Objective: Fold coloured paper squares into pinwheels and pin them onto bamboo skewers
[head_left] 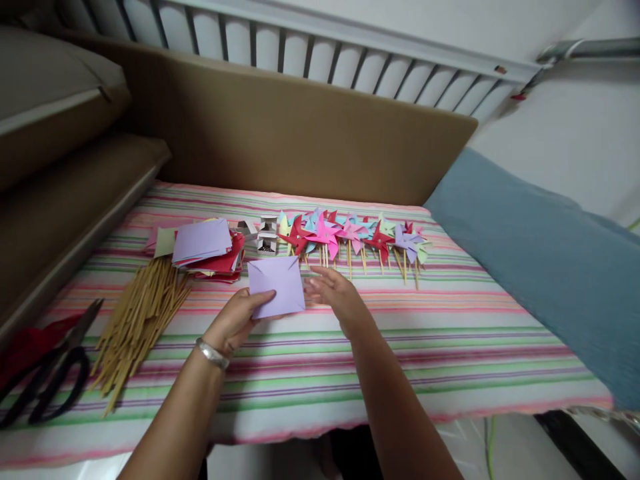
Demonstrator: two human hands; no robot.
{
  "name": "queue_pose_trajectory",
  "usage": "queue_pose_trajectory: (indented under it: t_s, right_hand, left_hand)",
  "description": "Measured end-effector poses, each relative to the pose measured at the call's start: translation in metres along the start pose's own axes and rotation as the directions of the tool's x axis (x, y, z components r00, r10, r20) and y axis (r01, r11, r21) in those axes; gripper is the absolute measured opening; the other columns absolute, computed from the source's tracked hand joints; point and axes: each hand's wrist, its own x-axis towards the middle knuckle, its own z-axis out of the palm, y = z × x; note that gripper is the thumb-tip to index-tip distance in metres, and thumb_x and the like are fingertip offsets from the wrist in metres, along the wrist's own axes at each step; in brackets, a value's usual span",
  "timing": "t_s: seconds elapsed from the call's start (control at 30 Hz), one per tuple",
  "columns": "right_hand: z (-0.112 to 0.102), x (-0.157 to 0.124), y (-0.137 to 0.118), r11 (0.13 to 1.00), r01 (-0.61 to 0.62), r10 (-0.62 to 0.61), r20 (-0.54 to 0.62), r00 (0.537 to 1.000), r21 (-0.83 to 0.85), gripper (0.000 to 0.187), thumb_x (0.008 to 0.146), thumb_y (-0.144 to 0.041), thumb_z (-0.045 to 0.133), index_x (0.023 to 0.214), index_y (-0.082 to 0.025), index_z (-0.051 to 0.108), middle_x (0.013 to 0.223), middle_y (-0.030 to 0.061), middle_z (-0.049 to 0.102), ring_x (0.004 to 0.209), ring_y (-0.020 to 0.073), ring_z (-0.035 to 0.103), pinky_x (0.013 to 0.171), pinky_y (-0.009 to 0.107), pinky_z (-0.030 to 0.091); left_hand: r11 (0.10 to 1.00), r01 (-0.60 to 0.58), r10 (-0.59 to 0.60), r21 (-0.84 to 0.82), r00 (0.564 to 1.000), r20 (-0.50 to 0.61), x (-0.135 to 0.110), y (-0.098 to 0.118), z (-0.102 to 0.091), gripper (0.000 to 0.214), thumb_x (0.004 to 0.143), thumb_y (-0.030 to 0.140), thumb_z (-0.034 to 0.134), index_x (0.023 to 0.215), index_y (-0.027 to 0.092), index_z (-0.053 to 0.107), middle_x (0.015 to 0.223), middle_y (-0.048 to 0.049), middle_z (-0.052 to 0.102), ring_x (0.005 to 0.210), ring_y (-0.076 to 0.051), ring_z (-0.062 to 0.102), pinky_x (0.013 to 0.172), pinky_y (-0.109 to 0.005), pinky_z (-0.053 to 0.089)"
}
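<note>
A square of lilac paper [280,283] with slits running in from its corners is held up over the striped cloth. My left hand [240,313] grips its left side, thumb on top and the other fingers underneath. Just off the paper's right edge, my right hand [337,297] is open with its fingers apart, holding nothing. Behind the paper stand small boxes [267,233], one showing tiny dark items inside. Finished paper pinwheels [325,233] on sticks lie in a row to the right of the boxes.
A stack of coloured paper squares [203,240] lies at the left, with a pile of thin wooden sticks [143,313] in front. Black-handled scissors [60,367] rest at the far left near red material [30,347]. A brown board [300,133] closes off the back of the striped cloth [450,340].
</note>
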Motion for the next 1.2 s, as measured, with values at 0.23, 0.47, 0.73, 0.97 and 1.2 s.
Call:
queue_pose_trajectory:
  t_s: [0.23, 0.47, 0.73, 0.97, 1.2]
  right_hand:
    - [0.016, 0.003, 0.013, 0.968, -0.088, 0.075, 0.064, 0.995, 0.237, 0.050, 0.054, -0.023, 0.075, 0.101, -0.016, 0.058, 0.061, -0.0034, 0.060, 0.057, 0.0131, 0.056, 0.057, 0.027, 0.042]
    - [0.037, 0.004, 0.020, 0.930, 0.106, -0.031, -0.213, 0.977, 0.351, 0.052, 0.060, -0.023, 0.069, 0.110, -0.018, 0.052, 0.066, -0.0042, 0.061, 0.063, 0.0140, 0.058, 0.061, 0.028, 0.044]
    - [0.059, -0.001, 0.037, 0.979, 0.081, -0.060, -0.118, 0.991, 0.186, 0.056, 0.067, -0.021, 0.063, 0.120, -0.016, 0.045, 0.069, -0.0022, 0.062, 0.064, 0.0158, 0.059, 0.062, 0.031, 0.048]
    - [0.048, -0.013, 0.031, 0.643, 0.544, -0.668, -0.048, 0.742, -0.539, 0.031, 0.081, -0.018, 0.053, 0.111, -0.025, 0.059, 0.108, 0.0072, 0.061, 0.105, 0.0226, 0.053, 0.092, 0.043, 0.042]
    - [0.051, -0.010, 0.044, 0.353, 0.666, -0.689, 0.300, 0.660, -0.657, 0.029, 0.083, -0.007, 0.048, 0.099, -0.023, 0.066, 0.115, 0.0069, 0.062, 0.119, 0.0244, 0.044, 0.097, 0.046, 0.040]
  left_hand:
    - [0.994, 0.035, -0.027, -0.106, 0.997, 0.074, -0.004, 0.006, -0.001, 0.032, 0.072, 0.019, 0.067, 0.102, 0.012, 0.065, 0.105, -0.0129, 0.069, 0.093, -0.026, 0.065, 0.075, -0.038, 0.057]
    - [0.902, -0.071, 0.130, -0.426, 0.985, 0.111, 0.000, -0.002, 0.012, 0.019, 0.078, 0.024, 0.062, 0.093, 0.015, 0.067, 0.099, -0.0087, 0.071, 0.092, -0.021, 0.065, 0.085, -0.037, 0.052]
    - [0.859, -0.213, 0.092, -0.466, 0.959, -0.269, 0.012, -0.011, 0.015, 0.015, 0.073, 0.007, 0.063, 0.087, 0.011, 0.067, 0.089, -0.0064, 0.072, 0.076, -0.015, 0.066, 0.064, -0.024, 0.055]
    - [0.838, -0.227, 0.074, -0.496, 0.948, -0.309, 0.012, -0.002, 0.005, 0.013, 0.074, 0.006, 0.061, 0.085, 0.010, 0.066, 0.079, -0.0056, 0.072, 0.066, -0.014, 0.066, 0.058, -0.024, 0.055]
    - [0.866, -0.192, 0.065, -0.462, 0.959, -0.277, 0.011, -0.004, 0.004, 0.010, 0.071, 0.005, 0.063, 0.079, 0.009, 0.066, 0.071, -0.0038, 0.071, 0.060, -0.012, 0.064, 0.054, -0.021, 0.053]
